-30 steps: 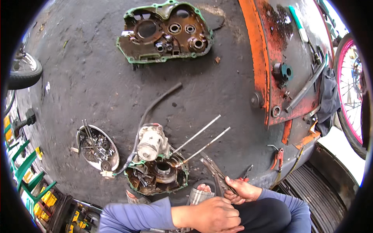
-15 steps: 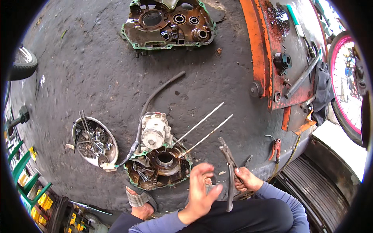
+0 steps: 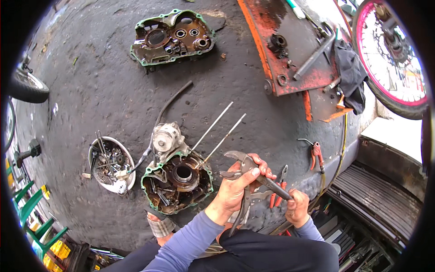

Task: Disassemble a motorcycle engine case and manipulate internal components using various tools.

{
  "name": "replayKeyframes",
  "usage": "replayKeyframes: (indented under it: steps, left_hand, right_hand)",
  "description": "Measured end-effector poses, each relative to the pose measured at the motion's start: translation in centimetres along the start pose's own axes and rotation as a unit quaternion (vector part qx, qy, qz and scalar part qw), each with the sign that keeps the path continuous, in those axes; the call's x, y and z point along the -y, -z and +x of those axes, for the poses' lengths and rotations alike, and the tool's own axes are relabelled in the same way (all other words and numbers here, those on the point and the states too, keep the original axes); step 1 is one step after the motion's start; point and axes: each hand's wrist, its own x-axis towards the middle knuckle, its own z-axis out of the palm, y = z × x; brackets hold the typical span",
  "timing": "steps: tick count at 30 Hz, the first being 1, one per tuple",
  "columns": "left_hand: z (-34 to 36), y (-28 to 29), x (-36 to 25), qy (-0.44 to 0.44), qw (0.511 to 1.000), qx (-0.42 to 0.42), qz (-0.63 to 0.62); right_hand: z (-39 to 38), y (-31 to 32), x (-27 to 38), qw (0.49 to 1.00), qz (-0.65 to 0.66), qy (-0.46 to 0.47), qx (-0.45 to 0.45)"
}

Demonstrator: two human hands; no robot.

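Observation:
Large dark metal pliers (image 3: pixel 268 182) are held above my lap, their jaws spread apart and pointing left. My left hand (image 3: pixel 233 192) grips them close to the pivot, thumb on top. Around the end of one handle my right hand (image 3: pixel 297 207) is closed; the other handle hangs down towards my knee. Just left of my left hand lies an engine crankcase half (image 3: pixel 144 181) with a green gasket edge, open side up. A whitish motor (image 3: pixel 166 137) sits on its far side, and two long studs (image 3: pixel 219 134) stick out from it.
A bowl (image 3: pixel 132 159) of small engine parts stands at left. Another crankcase half (image 3: pixel 158 53) lies at the far side. Right of it is an orange metal stand (image 3: pixel 312 79) with parts on it. Red-handled pliers (image 3: pixel 273 199) and a red air blow gun (image 3: pixel 318 156) lie near my right hand.
My left hand, open and empty before, has closed on the pliers near the pivot. The pliers have turned and their jaws have spread. The view has shifted to the right.

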Motion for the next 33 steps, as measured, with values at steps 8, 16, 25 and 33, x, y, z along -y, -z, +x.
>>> replayKeyframes:
  steps: [8,16,25,33]
  left_hand:
    - [-1.8,-0.9,1.4,-0.002,0.999,0.007,0.046]
    - [0.7,4.7,6.1,-0.123,0.925,-0.340,0.118]
    - [3.6,6.7,3.2,-0.039,0.929,-0.363,0.055]
    - [4.9,6.8,2.6,-0.211,0.935,-0.285,-0.003]
  right_hand:
    - [-3.0,0.5,1.5,0.786,0.509,-0.334,0.110]
    - [4.0,-3.2,4.0,0.924,0.009,-0.138,0.355]
    - [9.6,-4.1,0.0,0.779,0.174,-0.374,0.472]
    - [15.6,-2.6,3.4,0.789,0.106,-0.345,0.497]
